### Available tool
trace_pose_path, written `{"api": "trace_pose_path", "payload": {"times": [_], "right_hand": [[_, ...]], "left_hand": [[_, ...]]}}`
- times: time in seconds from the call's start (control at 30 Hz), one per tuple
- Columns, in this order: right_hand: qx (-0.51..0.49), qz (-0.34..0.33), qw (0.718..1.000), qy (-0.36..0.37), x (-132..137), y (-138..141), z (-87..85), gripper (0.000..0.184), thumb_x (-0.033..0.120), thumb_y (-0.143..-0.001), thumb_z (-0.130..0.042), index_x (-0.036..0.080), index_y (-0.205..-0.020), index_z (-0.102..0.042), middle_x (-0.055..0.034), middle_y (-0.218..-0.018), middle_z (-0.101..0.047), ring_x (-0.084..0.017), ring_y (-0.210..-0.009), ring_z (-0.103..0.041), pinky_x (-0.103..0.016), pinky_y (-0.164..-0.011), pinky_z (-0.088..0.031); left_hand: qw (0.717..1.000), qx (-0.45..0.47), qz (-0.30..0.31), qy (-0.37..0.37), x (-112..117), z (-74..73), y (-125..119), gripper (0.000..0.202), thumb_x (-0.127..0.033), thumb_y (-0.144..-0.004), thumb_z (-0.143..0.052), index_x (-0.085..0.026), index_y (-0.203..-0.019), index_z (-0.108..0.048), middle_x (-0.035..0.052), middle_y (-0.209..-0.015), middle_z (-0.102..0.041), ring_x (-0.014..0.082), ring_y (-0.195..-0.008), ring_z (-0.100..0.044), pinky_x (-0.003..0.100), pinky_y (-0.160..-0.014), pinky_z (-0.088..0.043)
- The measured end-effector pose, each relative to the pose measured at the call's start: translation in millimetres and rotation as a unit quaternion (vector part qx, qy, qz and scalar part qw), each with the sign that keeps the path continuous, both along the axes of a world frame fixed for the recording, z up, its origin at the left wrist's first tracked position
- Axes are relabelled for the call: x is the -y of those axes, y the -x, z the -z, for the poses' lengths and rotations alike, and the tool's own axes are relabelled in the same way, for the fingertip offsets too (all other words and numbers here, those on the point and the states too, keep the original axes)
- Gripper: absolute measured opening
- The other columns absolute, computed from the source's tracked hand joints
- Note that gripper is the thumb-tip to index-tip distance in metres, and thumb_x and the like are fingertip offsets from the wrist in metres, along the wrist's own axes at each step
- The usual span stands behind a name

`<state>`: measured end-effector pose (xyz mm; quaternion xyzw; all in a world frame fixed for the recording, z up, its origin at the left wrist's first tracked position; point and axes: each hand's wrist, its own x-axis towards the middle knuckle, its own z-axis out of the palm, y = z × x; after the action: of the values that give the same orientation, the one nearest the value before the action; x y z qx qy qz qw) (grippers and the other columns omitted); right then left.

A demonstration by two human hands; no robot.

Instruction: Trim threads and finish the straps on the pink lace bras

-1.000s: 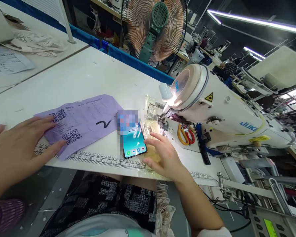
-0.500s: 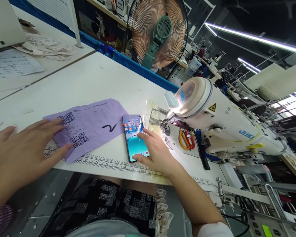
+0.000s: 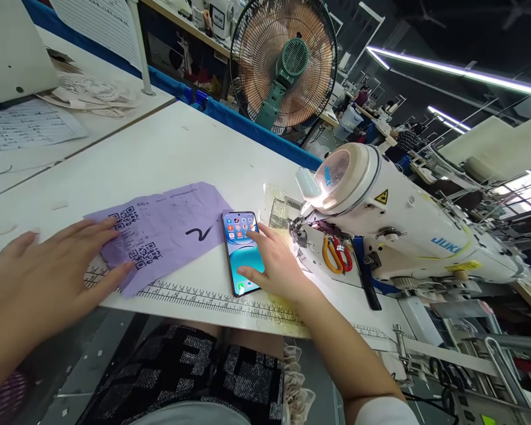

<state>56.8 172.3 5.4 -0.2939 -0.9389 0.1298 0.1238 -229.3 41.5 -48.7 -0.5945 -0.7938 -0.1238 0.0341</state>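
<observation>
A smartphone lies face up on the white table, its screen lit with app icons over a teal background. Over its right side is my right hand, fingers apart, with the index finger at the icons and the thumb above the lower screen. To the left, my left hand lies flat with spread fingers, the fingertips and thumb on the edge of a creased purple paper slip. That slip carries two QR codes and a handwritten black mark, and its right corner reaches the phone.
A JUKI sewing machine stands at the right, with orange- and red-handled snips beside its needle area. A printed ruler runs along the table's front edge. Behind the table stands a large fan. Written sheets lie far left.
The view has shifted slightly. My right index finger and thumb have moved a little on the phone, and its icons look sharper. My left hand stays on the purple slip.
</observation>
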Motion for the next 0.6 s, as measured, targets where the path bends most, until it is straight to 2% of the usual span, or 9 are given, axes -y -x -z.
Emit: {"api": "trace_pose_path", "payload": {"times": [0.1,0.3,0.5,0.6], "right_hand": [[-0.034,0.003,0.999,-0.011,11,-7,-2.7,0.059,0.055,-0.082,-0.046,0.013,-0.123,-0.040,-0.0158,-0.120,-0.053,-0.030,-0.129,-0.029,-0.050,-0.099,-0.035],[-0.074,0.021,0.997,-0.030,28,-24,0.1,0.046,0.047,-0.086,-0.042,0.013,-0.118,-0.044,-0.0142,-0.101,-0.062,-0.030,-0.125,-0.037,-0.050,-0.096,-0.039],[-0.058,0.032,0.997,-0.030,21,-23,-4.8,0.047,0.045,-0.084,-0.047,0.010,-0.116,-0.045,-0.0165,-0.111,-0.058,-0.030,-0.125,-0.036,-0.049,-0.096,-0.039],[-0.049,0.029,0.998,-0.022,16,-18,-8.5,0.042,0.039,-0.086,-0.046,0.010,-0.117,-0.044,-0.0153,-0.114,-0.057,-0.028,-0.127,-0.034,-0.048,-0.099,-0.038]], "left_hand": [[0.996,-0.083,0.027,-0.026,1,-1.2,0,0.065,-0.054,-0.081,-0.020,-0.012,-0.124,-0.044,0.0116,-0.132,-0.046,0.0261,-0.123,-0.038,0.048,-0.102,-0.021],[0.995,-0.097,0.026,-0.029,1,-1.3,-1,0.064,-0.053,-0.082,-0.019,-0.012,-0.124,-0.044,0.0117,-0.132,-0.047,0.0256,-0.124,-0.038,0.048,-0.100,-0.024],[0.993,-0.107,0.032,-0.035,1,-0.6,-2,0.063,-0.052,-0.083,-0.019,-0.011,-0.124,-0.044,0.0120,-0.131,-0.047,0.0253,-0.123,-0.038,0.047,-0.099,-0.026],[0.993,-0.104,0.032,-0.040,1,-3.0,-3,0.062,-0.051,-0.084,-0.019,-0.010,-0.123,-0.045,0.0127,-0.130,-0.047,0.0256,-0.122,-0.039,0.048,-0.098,-0.027]]}}
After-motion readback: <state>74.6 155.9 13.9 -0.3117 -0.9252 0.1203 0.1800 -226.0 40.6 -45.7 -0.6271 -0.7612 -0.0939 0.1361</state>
